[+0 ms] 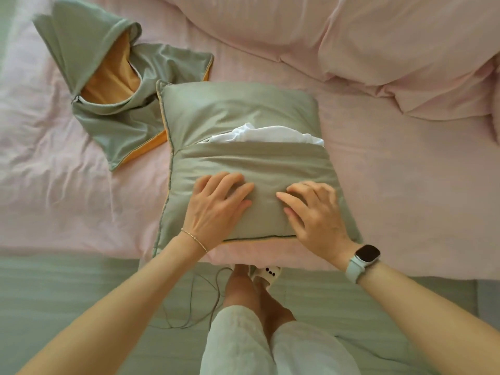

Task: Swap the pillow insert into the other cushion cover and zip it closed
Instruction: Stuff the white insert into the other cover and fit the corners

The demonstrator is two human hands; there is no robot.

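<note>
Two green cushion covers, one stuffed cover (243, 109) at centre with white insert (267, 135) showing, one empty cover (113, 85) upper left, left hand (216, 207) and right hand (313, 212) pressing flat, fingers spread, gripping nothing

I see a pink bedsheet (378, 171) spread over the bed, and a bunched pink duvet (351, 36) heaped at its far right corner. Below the bed's near edge a grey cable (194, 301) loops across green striped fabric (67, 288).
</note>
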